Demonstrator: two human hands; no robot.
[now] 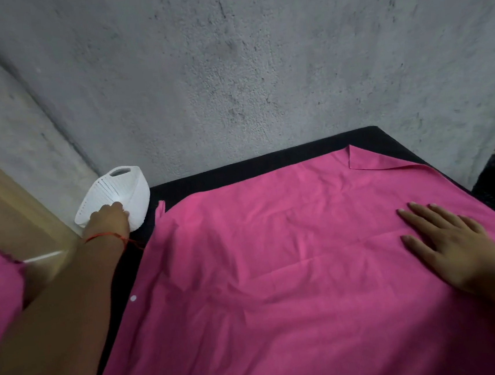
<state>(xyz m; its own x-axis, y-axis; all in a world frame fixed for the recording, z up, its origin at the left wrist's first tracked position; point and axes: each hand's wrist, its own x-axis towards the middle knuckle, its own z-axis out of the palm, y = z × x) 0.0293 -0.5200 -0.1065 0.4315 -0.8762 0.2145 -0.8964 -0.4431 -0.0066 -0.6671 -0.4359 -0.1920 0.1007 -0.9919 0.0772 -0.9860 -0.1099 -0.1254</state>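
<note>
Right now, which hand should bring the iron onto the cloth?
Left. The left hand grips the white iron at the far left; the right hand lies flat on the pink cloth, well away from the iron.

A rough grey wall [258, 65] rises behind the black-covered table [209, 177].

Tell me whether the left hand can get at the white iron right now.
Most likely yes: the left hand is at the white iron, touching its lower part, with nothing between them. The right hand lies flat on the pink cloth, well clear.
</note>
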